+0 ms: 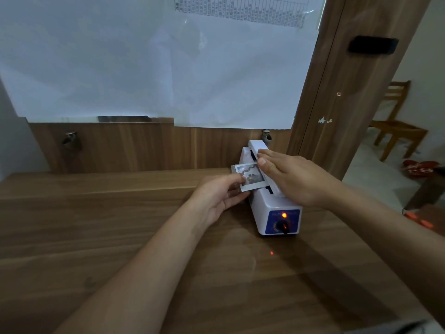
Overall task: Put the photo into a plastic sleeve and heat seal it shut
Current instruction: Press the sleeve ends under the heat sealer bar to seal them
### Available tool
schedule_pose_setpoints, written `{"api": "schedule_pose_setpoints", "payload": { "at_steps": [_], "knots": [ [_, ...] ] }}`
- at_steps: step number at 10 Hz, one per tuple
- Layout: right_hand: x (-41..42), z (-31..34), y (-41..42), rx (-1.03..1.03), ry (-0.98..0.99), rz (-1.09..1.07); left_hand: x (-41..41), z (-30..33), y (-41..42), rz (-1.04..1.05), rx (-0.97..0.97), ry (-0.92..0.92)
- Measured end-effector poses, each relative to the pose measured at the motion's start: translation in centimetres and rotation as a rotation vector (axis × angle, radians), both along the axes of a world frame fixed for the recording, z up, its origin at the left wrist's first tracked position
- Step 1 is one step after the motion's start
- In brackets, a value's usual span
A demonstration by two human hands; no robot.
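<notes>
Your left hand (222, 196) pinches the sleeved photo (249, 175), its far edge under the sealer's arm (263, 165), which your right hand (292, 179) presses flat-fingered. The white heat sealer (277, 213), lamp lit orange, sits on a wood-grain table (120, 225). White paper (156, 63) covers the wall behind; a wooden chair (397, 121) stands to the right.

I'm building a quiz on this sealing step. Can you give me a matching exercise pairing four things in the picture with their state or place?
Column 1:
1. left hand
2. right hand
3. indicator light
4. wooden chair

Column 2:
A. glows orange
B. pinches the photo in its sleeve
C. stands far right, beyond the table
D. presses flat on the sealer arm

Pairs: 1-B, 2-D, 3-A, 4-C
</notes>
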State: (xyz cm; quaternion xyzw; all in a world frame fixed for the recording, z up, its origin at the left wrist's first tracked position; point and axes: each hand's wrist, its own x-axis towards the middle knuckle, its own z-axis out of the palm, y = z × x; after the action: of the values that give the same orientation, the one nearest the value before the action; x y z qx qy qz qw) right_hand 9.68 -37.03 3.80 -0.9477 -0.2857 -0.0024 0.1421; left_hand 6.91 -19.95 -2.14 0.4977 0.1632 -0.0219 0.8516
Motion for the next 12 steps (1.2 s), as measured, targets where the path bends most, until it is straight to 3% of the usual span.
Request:
{"api": "schedule_pose_setpoints", "payload": {
  "at_steps": [12],
  "knots": [
    [-0.06, -0.24, 0.36, -0.004, -0.022, -0.02, 0.66, -0.58, 0.25, 0.017, -0.001, 0.007]
  ]
}}
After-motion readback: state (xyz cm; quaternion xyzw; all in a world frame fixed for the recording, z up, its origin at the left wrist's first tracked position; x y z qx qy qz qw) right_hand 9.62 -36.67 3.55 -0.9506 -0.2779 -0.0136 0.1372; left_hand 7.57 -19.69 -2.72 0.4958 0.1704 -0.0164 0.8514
